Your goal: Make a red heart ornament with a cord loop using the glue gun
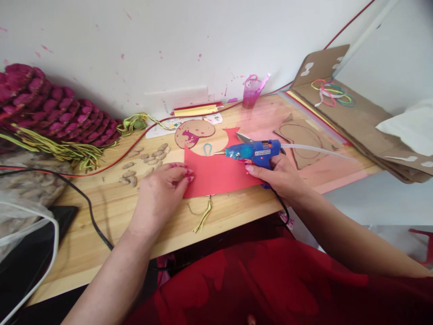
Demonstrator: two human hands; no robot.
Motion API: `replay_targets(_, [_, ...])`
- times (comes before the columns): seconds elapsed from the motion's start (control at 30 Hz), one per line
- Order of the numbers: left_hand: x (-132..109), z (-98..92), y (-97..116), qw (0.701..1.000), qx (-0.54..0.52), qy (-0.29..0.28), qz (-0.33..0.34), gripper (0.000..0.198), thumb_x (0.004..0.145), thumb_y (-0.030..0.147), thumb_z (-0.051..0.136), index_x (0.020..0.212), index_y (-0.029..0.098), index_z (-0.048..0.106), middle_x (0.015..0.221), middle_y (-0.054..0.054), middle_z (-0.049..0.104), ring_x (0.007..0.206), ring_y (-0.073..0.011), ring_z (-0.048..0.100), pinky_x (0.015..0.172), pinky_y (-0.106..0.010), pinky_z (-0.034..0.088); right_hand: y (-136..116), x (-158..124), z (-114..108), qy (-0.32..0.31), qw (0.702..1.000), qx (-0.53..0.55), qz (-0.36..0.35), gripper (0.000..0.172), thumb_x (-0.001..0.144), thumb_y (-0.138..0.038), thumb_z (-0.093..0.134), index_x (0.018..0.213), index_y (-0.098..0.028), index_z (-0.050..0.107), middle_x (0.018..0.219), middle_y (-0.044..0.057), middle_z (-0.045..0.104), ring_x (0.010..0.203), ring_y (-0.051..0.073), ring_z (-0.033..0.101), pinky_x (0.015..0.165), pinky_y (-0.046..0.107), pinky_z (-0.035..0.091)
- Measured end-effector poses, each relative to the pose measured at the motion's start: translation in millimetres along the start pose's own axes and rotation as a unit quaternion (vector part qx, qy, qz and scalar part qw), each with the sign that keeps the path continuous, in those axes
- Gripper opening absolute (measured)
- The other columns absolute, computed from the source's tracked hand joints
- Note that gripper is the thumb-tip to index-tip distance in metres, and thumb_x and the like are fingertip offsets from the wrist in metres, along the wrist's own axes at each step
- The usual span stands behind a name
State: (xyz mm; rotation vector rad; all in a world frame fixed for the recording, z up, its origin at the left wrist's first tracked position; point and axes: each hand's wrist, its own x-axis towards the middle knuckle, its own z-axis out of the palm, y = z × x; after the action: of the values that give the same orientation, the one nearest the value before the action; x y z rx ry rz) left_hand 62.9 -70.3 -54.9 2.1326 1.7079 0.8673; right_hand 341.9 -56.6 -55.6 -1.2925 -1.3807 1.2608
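Observation:
My right hand [279,175] is closed round the grip of a blue glue gun [255,152]. Its metal nozzle points left toward a cardboard disc [211,143] that carries a small blue loop [207,148]. A white glue stick [314,150] juts from the gun's back. My left hand [164,185] lies on the left edge of a red paper sheet [216,175], fingers curled and pressing it onto the wooden table [111,216]. A second cardboard disc with magenta paint [194,132] sits just behind. Scissors [244,137] lie partly under the gun.
Peanut shells [142,164] are scattered left of my left hand. Magenta scaled pieces [47,108] and yellow-green strings [57,149] are piled far left. A pink cup [251,91] stands by the wall. Cardboard sheets with rubber bands [333,92] lean at right. Black and red cables [84,198] cross the table.

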Motion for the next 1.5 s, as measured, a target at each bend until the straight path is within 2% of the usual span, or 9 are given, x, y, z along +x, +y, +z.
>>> replay_targets(0.5, [-2,1.0,-4,1.0,-0.013,-0.003,0.005,0.014,0.084,0.024,0.067,0.091,0.027,0.078,0.103,0.001,0.075,0.097,-0.0164,0.07,0.09,-0.028,0.057,1,0,0,0.006,1.0,0.011,-0.005,0.026,0.073,-0.04,0.081,0.091,-0.022,0.076,0.093,0.002,0.075,0.088,0.021,0.067,0.088,0.038,0.051])
replay_targets(0.73, [0,1.5,-3,1.0,-0.013,-0.01,-0.008,0.015,0.084,0.024,0.065,0.092,0.026,0.078,0.104,0.0,0.075,0.098,-0.018,0.07,0.091,-0.03,0.057,-2,-1,3,0.0,1.0,0.016,-0.016,0.028,0.074,-0.039,0.08,0.099,-0.025,0.076,0.101,0.002,0.075,0.097,0.024,0.068,0.091,0.041,0.052])
replay_targets(0.97, [-1,5.4,-7,1.0,-0.025,-0.001,-0.016,0.017,0.084,0.027,0.064,0.094,0.026,0.077,0.106,-0.002,0.074,0.099,-0.0191,0.07,0.091,-0.032,0.058,-7,-3,4,0.014,1.0,-0.01,-0.008,0.026,0.073,-0.04,0.079,0.091,-0.022,0.074,0.09,0.002,0.074,0.088,0.023,0.067,0.085,0.04,0.052])
replay_targets(1.5, [-2,5.7,-7,0.999,-0.038,-0.009,-0.021,0.016,0.083,0.028,0.068,0.095,0.026,0.077,0.109,-0.002,0.074,0.096,-0.0194,0.071,0.092,-0.034,0.058,-8,-3,5,0.01,1.0,-0.001,-0.012,0.027,0.072,-0.038,0.08,0.094,-0.024,0.074,0.099,0.003,0.075,0.096,0.025,0.067,0.089,0.042,0.053])
